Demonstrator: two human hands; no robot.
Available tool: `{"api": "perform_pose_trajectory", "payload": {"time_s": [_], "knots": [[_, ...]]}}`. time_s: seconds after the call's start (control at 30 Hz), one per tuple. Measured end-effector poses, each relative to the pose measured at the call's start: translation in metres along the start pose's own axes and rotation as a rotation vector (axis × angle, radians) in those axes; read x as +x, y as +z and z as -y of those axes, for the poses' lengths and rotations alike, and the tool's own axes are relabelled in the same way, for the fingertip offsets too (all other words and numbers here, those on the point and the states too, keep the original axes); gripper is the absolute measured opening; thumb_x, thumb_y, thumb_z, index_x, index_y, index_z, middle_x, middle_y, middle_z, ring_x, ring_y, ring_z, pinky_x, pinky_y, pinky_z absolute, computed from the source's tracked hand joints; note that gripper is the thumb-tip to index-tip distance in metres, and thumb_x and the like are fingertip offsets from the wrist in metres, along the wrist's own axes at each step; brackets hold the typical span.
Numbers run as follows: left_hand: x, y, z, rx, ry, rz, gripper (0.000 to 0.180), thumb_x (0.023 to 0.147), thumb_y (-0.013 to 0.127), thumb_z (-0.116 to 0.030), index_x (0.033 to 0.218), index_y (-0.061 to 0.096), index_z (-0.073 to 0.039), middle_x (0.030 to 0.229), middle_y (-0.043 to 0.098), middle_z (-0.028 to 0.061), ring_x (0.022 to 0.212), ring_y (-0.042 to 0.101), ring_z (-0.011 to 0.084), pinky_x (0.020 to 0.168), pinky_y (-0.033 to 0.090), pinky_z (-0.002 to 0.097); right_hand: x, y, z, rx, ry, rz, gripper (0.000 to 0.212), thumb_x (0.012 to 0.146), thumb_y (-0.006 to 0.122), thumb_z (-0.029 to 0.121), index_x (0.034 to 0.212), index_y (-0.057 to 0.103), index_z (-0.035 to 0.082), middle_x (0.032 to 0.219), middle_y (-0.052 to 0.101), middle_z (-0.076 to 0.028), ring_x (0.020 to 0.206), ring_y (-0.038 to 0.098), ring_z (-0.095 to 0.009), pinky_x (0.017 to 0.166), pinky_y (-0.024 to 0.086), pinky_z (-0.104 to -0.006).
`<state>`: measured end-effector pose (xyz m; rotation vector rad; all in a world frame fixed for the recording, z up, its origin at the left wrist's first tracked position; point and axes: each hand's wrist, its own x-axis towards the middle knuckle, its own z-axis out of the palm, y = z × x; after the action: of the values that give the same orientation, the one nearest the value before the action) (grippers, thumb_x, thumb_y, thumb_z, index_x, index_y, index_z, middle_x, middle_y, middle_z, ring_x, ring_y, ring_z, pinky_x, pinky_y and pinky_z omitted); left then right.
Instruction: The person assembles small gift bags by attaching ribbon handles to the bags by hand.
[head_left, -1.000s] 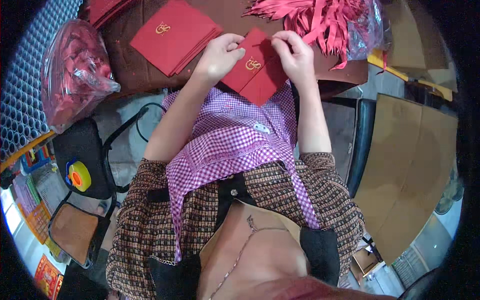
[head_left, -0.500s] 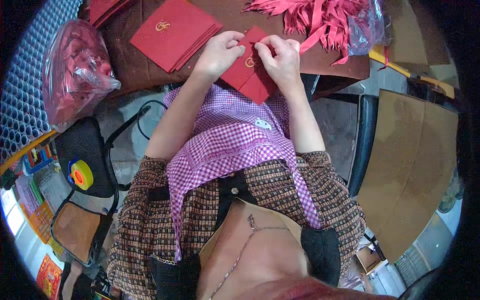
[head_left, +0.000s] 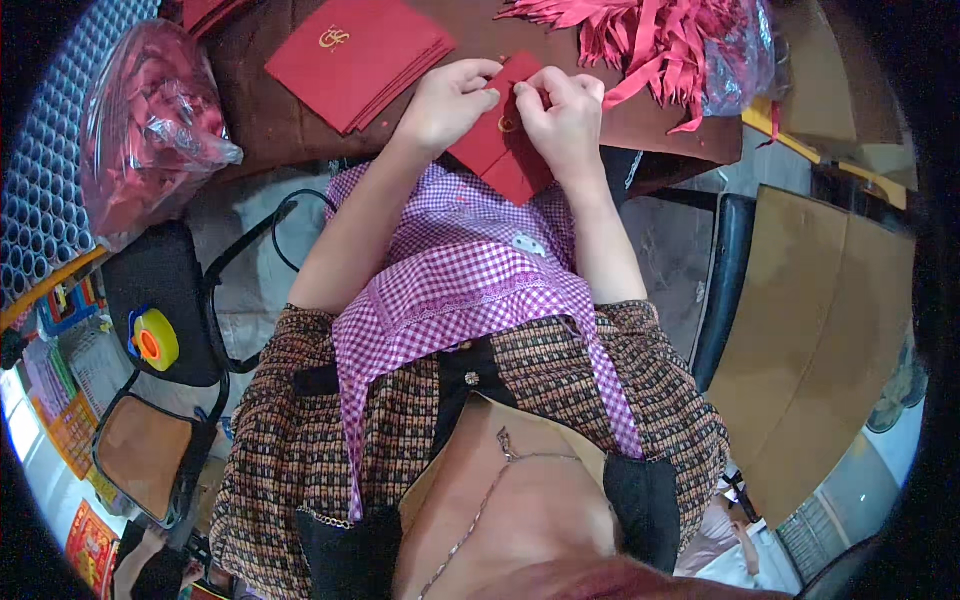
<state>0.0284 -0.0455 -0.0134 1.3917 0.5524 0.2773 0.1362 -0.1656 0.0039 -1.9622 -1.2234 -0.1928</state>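
Left hand [head_left: 447, 108] and right hand [head_left: 565, 118] pinch a red folder [head_left: 497, 158] at the front edge of a brown-covered table [head_left: 275, 125]

The left thumb and fingers grasp its upper left edge; the right fingertips close on its upper part, near a gold emblem [head_left: 506, 123]; its lower corner reaches over a checked apron [head_left: 455, 290]; a red stack [head_left: 355, 62] lies left, ribbons [head_left: 655, 75] right.

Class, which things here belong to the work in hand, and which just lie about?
Work:
flat red gold-marked piece, between left hand and right hand
matching red stack, probably
shiny red ribbons, perhaps

Lying about:
round yellow tape roll
flat brown cardboard
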Motion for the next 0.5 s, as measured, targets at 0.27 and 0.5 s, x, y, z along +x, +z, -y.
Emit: {"api": "perform_pose_trajectory", "payload": {"time_s": [0.27,0.5], "knots": [[0.001,-0.004,0.005,0.073,0.032,-0.022,0.036,0.08,0.06,-0.001,0.115,0.056,0.003,0.092,0.063,0.0063,0.078,0.056,0.008,0.068,0.047,0.0223,0.006,0.003,0.003,-0.086,-0.096,0.058,0.014,0.073,0.067,0.016,0.069,0.06,0.005,0.055,0.057,-0.007,0.052,0.054,-0.024,0.069,0.041,-0.0347],[-0.003,-0.004,-0.009,0.117,-0.044,-0.025,0.038,0.08,0.059,-0.001,0.117,0.057,0.001,0.103,0.062,0.0078,0.09,0.057,0.0112,0.079,0.047,0.0235,0.014,0.002,0.001,0.06,0.147,0.18,0.018,0.073,0.066,0.017,0.069,0.062,0.0,0.06,0.06,-0.014,0.056,0.059,-0.028,0.055,0.046,-0.0356]]}}
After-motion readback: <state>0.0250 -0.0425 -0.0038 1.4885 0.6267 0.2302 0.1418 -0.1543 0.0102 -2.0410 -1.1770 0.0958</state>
